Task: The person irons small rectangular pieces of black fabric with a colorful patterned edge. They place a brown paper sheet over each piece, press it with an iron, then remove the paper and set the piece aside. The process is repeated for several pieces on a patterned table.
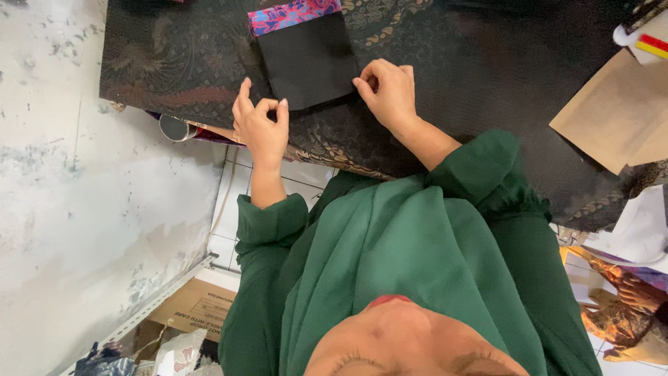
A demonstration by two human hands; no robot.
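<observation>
Far left is a mottled white wall (pixel 69 174), with a cardboard box (pixel 198 306) low down beside a metal rail. A cardboard tube end (pixel 174 127) sticks out under the table edge. A dark patterned cloth (pixel 174 63) covers the table from there across to the right. The left hand (pixel 261 129) is at the near edge of that cloth, just below the lower left corner of the black fabric piece (pixel 309 59). Its index finger is stretched up onto the cloth and the other fingers are curled in toward the thumb; cannot tell if it pinches anything. The black fabric piece lies flat on the dark cloth between the two hands, top center, with a pink and blue patterned band (pixel 292 15) along its far edge. The right hand (pixel 390 94) is at its lower right corner, fingers bent and fingertips pinched on the edge there. Green sleeves and a green garment (pixel 417 264) fill the lower middle. To the right, brown paper (pixel 612 118) lies on the cloth, white paper (pixel 643 230) below it, and orange patterned fabric (pixel 619 313) at the bottom right.
</observation>
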